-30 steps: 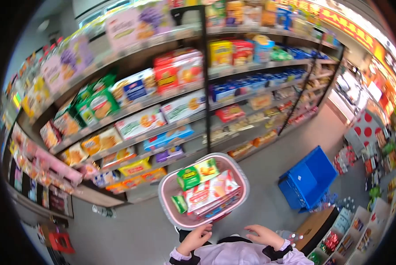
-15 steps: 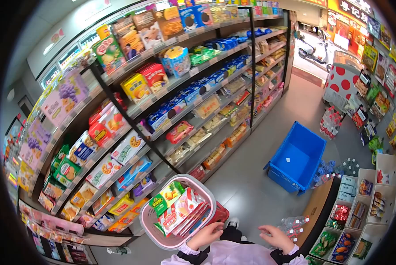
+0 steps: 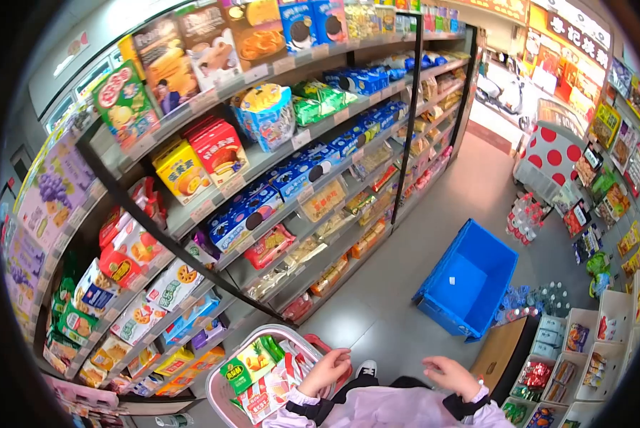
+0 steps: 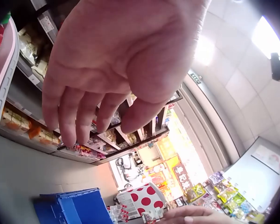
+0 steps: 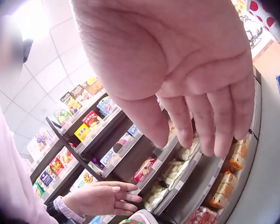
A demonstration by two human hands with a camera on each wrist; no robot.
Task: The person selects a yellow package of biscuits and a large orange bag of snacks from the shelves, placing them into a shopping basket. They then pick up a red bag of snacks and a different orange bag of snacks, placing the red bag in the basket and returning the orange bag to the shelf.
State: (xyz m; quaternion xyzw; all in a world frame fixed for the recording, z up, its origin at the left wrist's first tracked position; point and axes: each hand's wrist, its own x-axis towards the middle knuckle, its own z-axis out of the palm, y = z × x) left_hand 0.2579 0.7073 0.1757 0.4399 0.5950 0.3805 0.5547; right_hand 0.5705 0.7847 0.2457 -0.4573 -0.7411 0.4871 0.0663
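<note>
My left hand is held out with relaxed fingers over the right side of a pink shopping basket, overlapping its rim in the head view. A green snack packet and several red-and-white packets lie in the basket. The left wrist view shows the left palm with nothing in it. To the right, my right hand hangs in front of the body, also holding nothing. Its palm and loosely straight fingers fill the top of the right wrist view, with shelves behind.
Shelves of boxed and bagged snacks run along the left. On the grey floor ahead stands a blue crate, with bottles beside it. Bins of packets line the right side. A red-dotted white object stands near the doorway.
The head view has swung rightward, bringing the doorway into sight. The basket has shifted to the lower left of the view, partly behind my left arm. Both hands stay empty.
</note>
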